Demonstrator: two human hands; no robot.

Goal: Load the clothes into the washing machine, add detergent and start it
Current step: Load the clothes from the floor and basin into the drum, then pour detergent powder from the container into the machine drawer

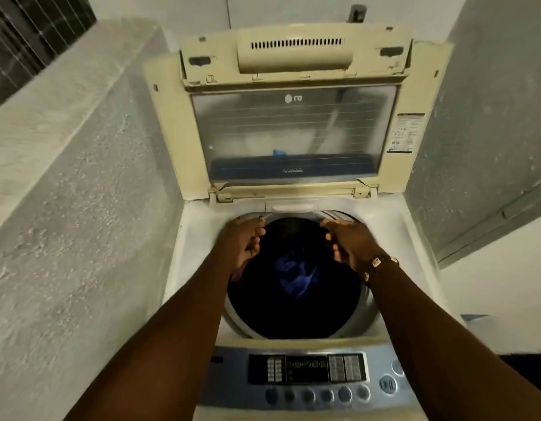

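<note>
Both hands hover over the drum mouth, the left hand (243, 241) loosely curled and the right hand (348, 241) half spread, neither gripping anything, probably just after dropping laundry in. Below them the clothes (296, 275), dark with blue cloth showing, lie inside the washing machine (199, 238), whose lid (293, 132) stands propped upright for loading.

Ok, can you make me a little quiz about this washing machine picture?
1. True or false: the lid of the washing machine is closed.
2. What colour is the cloth lying in the drum? A) red B) blue C) yellow
3. Which wrist wears the bracelet?

Key:
1. False, it stands open.
2. B.
3. The right one. The right hand and the left hand both hang over the drum, fingers loosely curled, holding nothing.
</note>
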